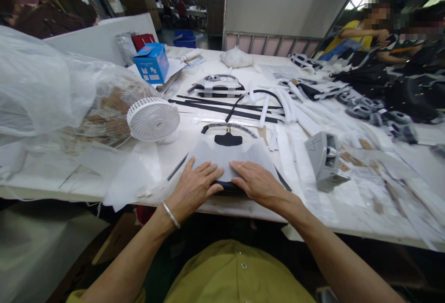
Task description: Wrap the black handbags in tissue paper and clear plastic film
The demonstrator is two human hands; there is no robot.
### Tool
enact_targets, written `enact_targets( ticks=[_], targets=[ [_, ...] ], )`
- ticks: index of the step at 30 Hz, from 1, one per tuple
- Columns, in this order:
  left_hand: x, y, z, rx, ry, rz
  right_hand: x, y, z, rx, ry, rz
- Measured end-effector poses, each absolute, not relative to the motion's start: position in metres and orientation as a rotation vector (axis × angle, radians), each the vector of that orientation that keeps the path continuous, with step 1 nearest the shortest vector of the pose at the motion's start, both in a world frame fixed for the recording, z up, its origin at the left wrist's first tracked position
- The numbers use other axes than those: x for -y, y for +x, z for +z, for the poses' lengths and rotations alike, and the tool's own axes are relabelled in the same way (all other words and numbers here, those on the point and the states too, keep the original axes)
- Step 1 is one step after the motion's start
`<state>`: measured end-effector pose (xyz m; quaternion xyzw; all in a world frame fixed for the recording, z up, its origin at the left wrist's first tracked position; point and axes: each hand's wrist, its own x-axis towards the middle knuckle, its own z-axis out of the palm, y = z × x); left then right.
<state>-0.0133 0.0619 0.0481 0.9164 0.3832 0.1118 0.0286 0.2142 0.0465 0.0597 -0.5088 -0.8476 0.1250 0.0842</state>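
Note:
My left hand (195, 186) and my right hand (256, 183) lie side by side, fingers stretched flat, pressing on the near edge of a white tissue sheet (229, 154). The sheet covers a black bag (227, 139) whose dark tab and curved handle show at the far side. A thin dark edge of the bag shows under my fingertips. A silver bangle circles my left wrist.
A small white fan (153, 119) stands left of the bag, beside a big clear plastic bag (52, 89) of stuff. A grey tape dispenser (325, 159) sits to the right. Black straps (222, 106), white paper rolls, a blue box (152, 63) and co-workers at the far right.

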Motion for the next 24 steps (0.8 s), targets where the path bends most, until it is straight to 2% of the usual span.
enact_targets(
  ticks=[16, 24],
  targets=[
    [-0.046, -0.013, 0.032, -1.232, 2.802, 0.628, -0.047, 0.225, 0.053, 2.691, -1.365, 0.381],
    [-0.051, 0.000, 0.057, -1.172, 2.813, 0.282, -0.036, 0.216, 0.044, 2.679, -1.433, 0.248]
  ],
)
